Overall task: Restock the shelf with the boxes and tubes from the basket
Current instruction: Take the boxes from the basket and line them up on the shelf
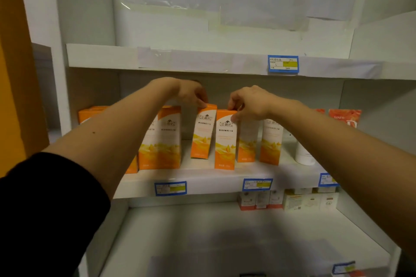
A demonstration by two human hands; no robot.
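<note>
Orange-and-white cartons (159, 137), upright in a row on white middle shelf (202, 177). Left hand (193, 94): fingers curled, pinching top edge of tilted carton (203, 132), top leaning right. Right hand (247, 103): thumb and fingers pinching top of front carton (226, 139), upright, just beside tilted carton, nearer shelf edge. Matching cartons (271, 139) further right. White tube (304, 155) beyond, partly hidden by right forearm. Red-orange boxes (344, 117) at far right. Blue-bordered price labels (170, 188) on shelf fronts. Small pale boxes (310, 200) at back right of lower shelf (202, 231). Black sleeve (45, 198) on left arm.
</note>
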